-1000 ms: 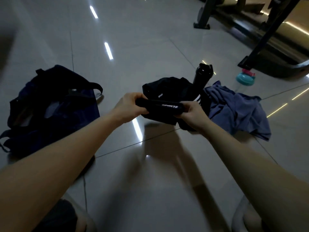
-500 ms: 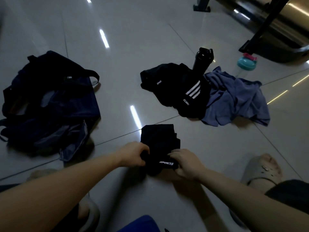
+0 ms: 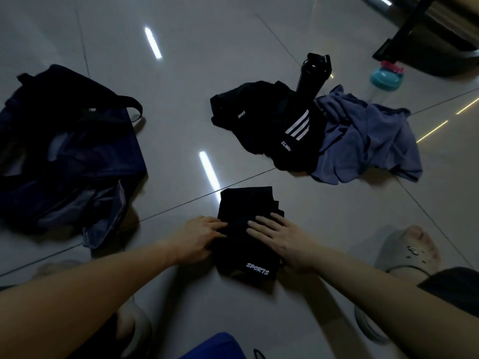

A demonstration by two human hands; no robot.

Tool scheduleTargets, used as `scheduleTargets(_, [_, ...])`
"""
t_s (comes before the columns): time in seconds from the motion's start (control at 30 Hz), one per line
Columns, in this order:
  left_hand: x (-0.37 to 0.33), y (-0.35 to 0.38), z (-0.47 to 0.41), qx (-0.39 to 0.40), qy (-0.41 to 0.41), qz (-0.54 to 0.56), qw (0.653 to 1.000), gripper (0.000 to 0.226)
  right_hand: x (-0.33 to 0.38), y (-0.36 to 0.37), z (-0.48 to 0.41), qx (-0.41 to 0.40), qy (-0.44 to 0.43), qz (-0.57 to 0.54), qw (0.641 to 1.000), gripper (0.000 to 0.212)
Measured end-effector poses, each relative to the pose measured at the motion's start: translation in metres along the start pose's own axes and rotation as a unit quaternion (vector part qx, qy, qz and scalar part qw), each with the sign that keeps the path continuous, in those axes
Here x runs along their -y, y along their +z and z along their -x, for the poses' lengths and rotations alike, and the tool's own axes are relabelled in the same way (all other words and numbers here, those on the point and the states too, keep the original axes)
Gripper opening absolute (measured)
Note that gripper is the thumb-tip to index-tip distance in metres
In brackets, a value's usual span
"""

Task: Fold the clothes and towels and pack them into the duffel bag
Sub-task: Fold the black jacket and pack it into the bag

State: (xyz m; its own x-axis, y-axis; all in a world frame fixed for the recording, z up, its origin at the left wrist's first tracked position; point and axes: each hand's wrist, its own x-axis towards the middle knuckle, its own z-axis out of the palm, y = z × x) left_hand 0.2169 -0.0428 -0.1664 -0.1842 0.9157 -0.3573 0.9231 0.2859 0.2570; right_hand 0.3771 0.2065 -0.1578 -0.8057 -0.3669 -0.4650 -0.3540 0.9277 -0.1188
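Near: your left hand (image 3: 199,237) and right hand (image 3: 280,239) lie flat on the folded black shorts (image 3: 246,216), fingers straight and pressing. The left fingers sit on the shorts' left edge. Bare floor (image 3: 181,177) runs left of the shorts to the slumped duffel bag (image 3: 77,156). Beyond the shorts: black clothes pile (image 3: 269,125), blue cloth (image 3: 368,141) touching it, black bottle (image 3: 312,76) upright behind.

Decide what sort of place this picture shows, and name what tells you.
Probably a gym or workout room: a machine frame on tiled floor, a black shaker bottle, and sports clothes.
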Motion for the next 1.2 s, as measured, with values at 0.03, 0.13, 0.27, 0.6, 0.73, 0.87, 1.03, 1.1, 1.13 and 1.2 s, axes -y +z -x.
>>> scheduleTargets(0.03, [0.001, 0.001, 0.000, -0.002, 0.002, 0.012, 1.000, 0.056, -0.002, 0.002, -0.001, -0.005, -0.004, 0.002, 1.000, 0.099])
scheduleTargets(0.13, [0.002, 0.003, 0.002, -0.008, -0.016, 0.058, 0.998, 0.055, -0.008, 0.013, 0.002, -0.034, -0.026, 0.029, 0.999, 0.093])
scheduleTargets(0.27, [-0.004, -0.004, 0.000, -0.020, -0.093, 0.175, 0.980, 0.063, -0.008, 0.029, 0.008, -0.061, -0.027, 0.006, 0.998, 0.096])
scheduleTargets(0.6, [0.002, -0.024, -0.029, -0.039, -0.287, 0.462, 0.838, 0.022, 0.010, -0.006, -0.014, -0.166, 0.257, -0.385, 0.871, 0.013])
scheduleTargets(0.73, [0.003, -0.017, -0.042, -0.059, -0.315, 0.500, 0.805, 0.026, -0.004, -0.008, -0.025, -0.181, 0.320, -0.526, 0.767, 0.028])
scheduleTargets(0.87, [0.004, -0.011, -0.054, -0.070, -0.346, 0.423, 0.834, 0.039, -0.013, -0.007, -0.034, -0.191, 0.404, -0.570, 0.690, 0.050])
scheduleTargets(1.03, [-0.002, -0.004, -0.064, -0.096, -0.396, 0.337, 0.849, 0.041, -0.019, -0.001, -0.046, -0.161, 0.467, -0.523, 0.695, 0.053])
scheduleTargets(1.1, [-0.007, -0.007, -0.067, -0.104, -0.418, 0.301, 0.851, 0.037, -0.021, -0.003, -0.050, -0.140, 0.475, -0.509, 0.704, 0.053])
scheduleTargets(1.13, [-0.010, -0.009, -0.067, -0.123, -0.420, 0.256, 0.862, 0.031, -0.023, -0.004, -0.053, -0.130, 0.479, -0.505, 0.706, 0.052])
scheduleTargets(1.2, [-0.018, -0.014, -0.068, -0.234, -0.337, 0.122, 0.904, 0.025, -0.026, -0.005, -0.056, -0.117, 0.485, -0.495, 0.711, 0.050])
